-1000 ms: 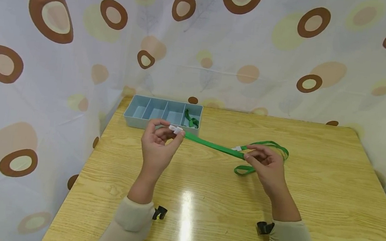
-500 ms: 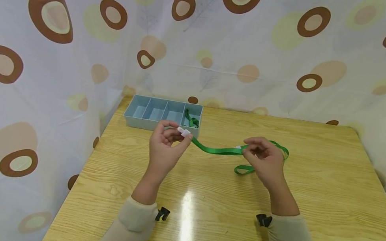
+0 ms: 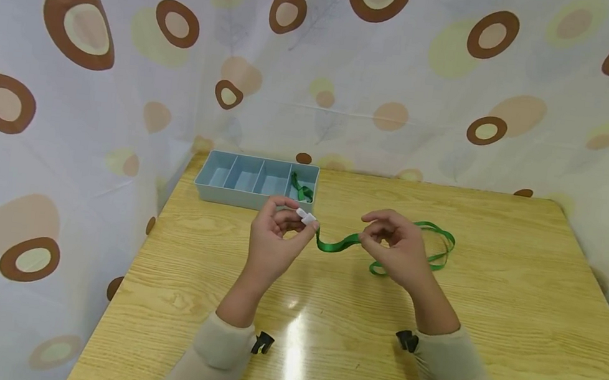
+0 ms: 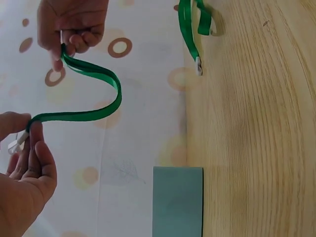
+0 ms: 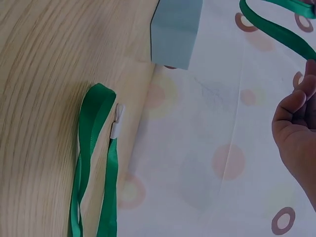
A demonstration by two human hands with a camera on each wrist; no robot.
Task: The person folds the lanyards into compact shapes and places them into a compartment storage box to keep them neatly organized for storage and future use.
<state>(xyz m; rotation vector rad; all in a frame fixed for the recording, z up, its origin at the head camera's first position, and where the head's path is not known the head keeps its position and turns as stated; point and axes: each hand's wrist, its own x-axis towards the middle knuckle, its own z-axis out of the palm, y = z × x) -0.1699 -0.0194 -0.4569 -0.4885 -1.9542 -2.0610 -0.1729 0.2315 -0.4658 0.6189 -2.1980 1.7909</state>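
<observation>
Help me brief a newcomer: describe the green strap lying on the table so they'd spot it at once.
On the wooden table, find the blue tray at the back left. Look right of it, partly behind the person's right hand, for the loosely looped green strap. Unlike the held strap and the green band in the tray, it lies directly on the wood.

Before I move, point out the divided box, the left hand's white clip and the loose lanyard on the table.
Divided box point(image 3: 230, 197): head view, front wall.
White clip point(image 3: 309, 219): head view, body's middle.
Loose lanyard point(image 5: 90, 123): right wrist view, looped strap.
</observation>
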